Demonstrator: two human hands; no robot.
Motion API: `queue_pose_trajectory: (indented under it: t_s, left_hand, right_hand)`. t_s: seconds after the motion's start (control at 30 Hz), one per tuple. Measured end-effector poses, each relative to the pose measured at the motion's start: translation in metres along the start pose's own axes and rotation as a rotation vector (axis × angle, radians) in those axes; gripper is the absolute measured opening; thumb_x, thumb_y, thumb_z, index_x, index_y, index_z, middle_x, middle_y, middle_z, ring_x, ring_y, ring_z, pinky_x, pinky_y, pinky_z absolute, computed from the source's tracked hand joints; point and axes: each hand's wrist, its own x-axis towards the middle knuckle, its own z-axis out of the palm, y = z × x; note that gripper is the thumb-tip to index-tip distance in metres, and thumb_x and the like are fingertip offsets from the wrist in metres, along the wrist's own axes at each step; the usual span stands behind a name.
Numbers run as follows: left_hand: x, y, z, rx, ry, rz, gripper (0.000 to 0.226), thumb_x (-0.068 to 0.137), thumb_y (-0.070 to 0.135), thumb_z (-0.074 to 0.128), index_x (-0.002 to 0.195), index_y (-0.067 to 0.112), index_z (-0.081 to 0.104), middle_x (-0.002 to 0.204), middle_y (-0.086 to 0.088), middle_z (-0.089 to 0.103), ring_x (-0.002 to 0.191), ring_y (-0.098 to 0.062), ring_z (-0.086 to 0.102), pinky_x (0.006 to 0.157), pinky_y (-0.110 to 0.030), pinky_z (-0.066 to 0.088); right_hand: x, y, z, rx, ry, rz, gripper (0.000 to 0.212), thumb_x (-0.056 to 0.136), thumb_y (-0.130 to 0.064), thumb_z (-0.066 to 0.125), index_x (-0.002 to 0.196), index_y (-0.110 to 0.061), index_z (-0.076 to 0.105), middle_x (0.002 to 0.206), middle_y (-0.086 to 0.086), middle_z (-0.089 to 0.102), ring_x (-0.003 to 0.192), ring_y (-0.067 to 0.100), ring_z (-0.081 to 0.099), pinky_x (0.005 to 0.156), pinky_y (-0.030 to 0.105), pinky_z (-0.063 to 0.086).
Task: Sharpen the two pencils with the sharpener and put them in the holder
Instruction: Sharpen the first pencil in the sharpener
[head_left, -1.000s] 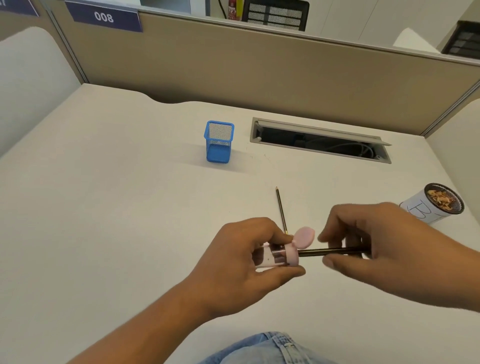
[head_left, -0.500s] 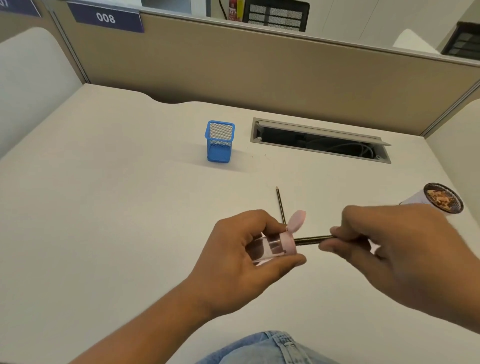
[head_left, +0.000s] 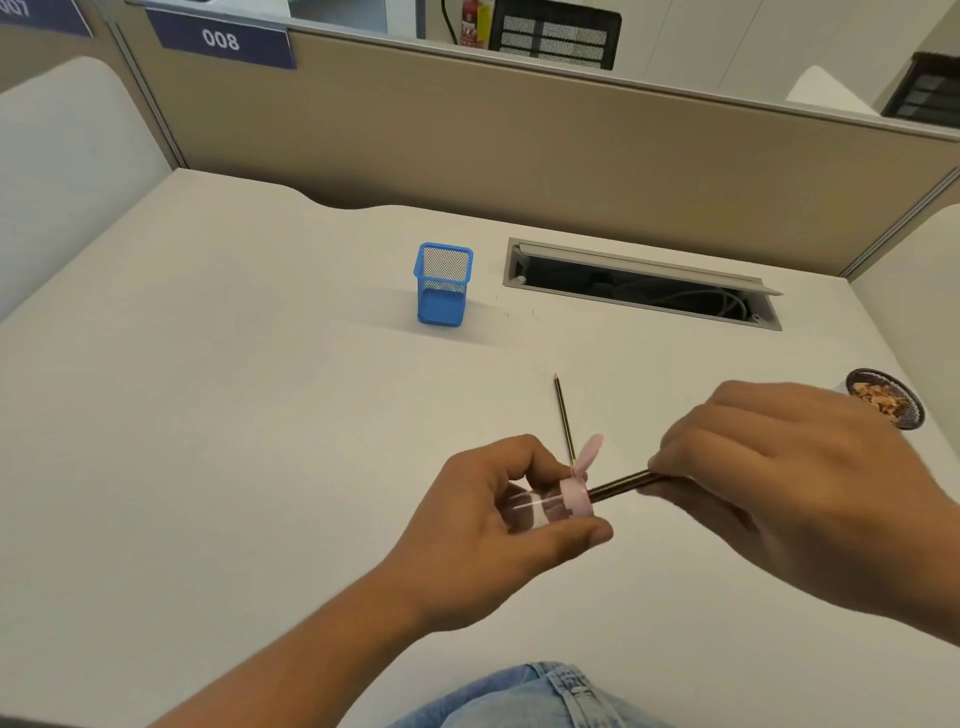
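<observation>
Pencil: tip sat in sharpener, pinched by right hand
Sharpener: gripped by left hand
Sign: read "008"

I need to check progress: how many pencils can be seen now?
2. One pencil is in the sharpener, held by the right hand; the other lies on the desk.

Bare desk left of holder; a spare pencil lies before it
</observation>
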Motion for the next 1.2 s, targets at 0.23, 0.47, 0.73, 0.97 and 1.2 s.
queue_pose_trajectory:
  t_s: [0.23, 0.47, 0.73, 0.97, 1.2]
  left_hand:
    - [-0.005, 0.001, 0.004, 0.139, 0.092, 0.164, 0.024, 0.070, 0.043, 0.083, 0.083, 0.029, 0.067, 0.070, 0.018, 0.064, 0.053, -0.001, 0.046, 0.052, -0.010, 0.037]
    - [0.002, -0.008, -0.001, 0.575, 0.012, 0.591, 0.028, 0.081, 0.023, 0.083, 0.095, 0.021, 0.059, 0.083, 0.013, 0.055, 0.074, 0.021, 0.043, 0.067, 0.002, 0.026]
    - [0.000, -0.014, -0.004, 0.372, 0.075, 0.380, 0.027, 0.076, 0.031, 0.085, 0.088, 0.032, 0.061, 0.071, 0.030, 0.052, 0.055, 0.000, 0.042, 0.055, -0.003, 0.029]
    - [-0.003, -0.017, -0.001, 0.239, 0.056, 0.199, 0.022, 0.074, 0.035, 0.085, 0.084, 0.026, 0.067, 0.066, 0.023, 0.058, 0.051, -0.001, 0.045, 0.050, -0.006, 0.033]
    - [-0.004, -0.015, -0.002, 0.073, 0.026, 0.057, 0.026, 0.072, 0.037, 0.085, 0.085, 0.023, 0.068, 0.083, -0.003, 0.073, 0.053, 0.001, 0.047, 0.052, -0.011, 0.041]
  right_hand:
    - [-0.007, -0.010, 0.004, -0.009, 0.051, 0.034, 0.037, 0.098, -0.037, 0.056, 0.068, -0.017, 0.063, 0.056, 0.001, 0.062, 0.043, 0.030, 0.051, 0.035, 0.032, 0.040]
    - [0.010, -0.007, -0.002, 0.937, -0.594, 0.880, 0.044, 0.084, -0.048, 0.071, 0.054, -0.022, 0.051, 0.043, -0.006, 0.052, 0.036, 0.004, 0.037, 0.039, 0.011, 0.029]
    - [0.009, -0.022, -0.005, 0.357, -0.434, 0.561, 0.051, 0.077, -0.080, 0.019, 0.083, -0.044, 0.054, 0.062, -0.014, 0.064, 0.055, 0.007, 0.055, 0.045, 0.022, 0.030]
    - [0.002, -0.025, 0.002, 0.030, -0.205, 0.231, 0.052, 0.099, -0.055, 0.026, 0.069, -0.030, 0.059, 0.054, -0.012, 0.056, 0.045, 0.016, 0.054, 0.035, 0.028, 0.036]
    - [-0.001, -0.012, 0.004, -0.039, -0.035, -0.022, 0.013, 0.089, -0.019, 0.069, 0.080, -0.011, 0.067, 0.070, 0.004, 0.067, 0.052, 0.029, 0.056, 0.039, 0.038, 0.046]
